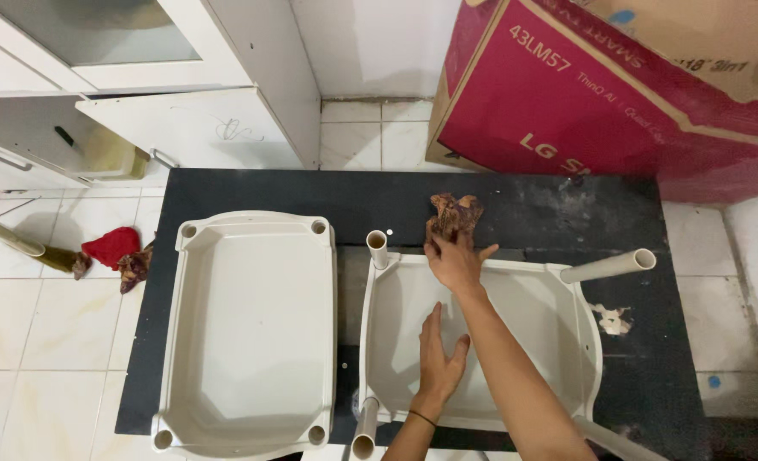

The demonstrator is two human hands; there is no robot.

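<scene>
Two cream plastic shelf trays lie on a black table [532,209]. The left tray [255,329] has round sockets in its corners. The right tray [532,324] has cream tube legs, one near its far left corner [378,248] and one sticking out at the right [609,265]. My left hand [439,354] lies flat and open on the inside of the right tray. My right hand [456,256] is at that tray's far rim, gripping a crumpled brown rag [453,215] that rests on the table.
A large red and brown cardboard box [618,94] leans at the back right. White cabinets [140,85] stand at the back left with a door ajar. On the tiled floor at the left lie a red cloth [111,247] and a broom handle [11,239].
</scene>
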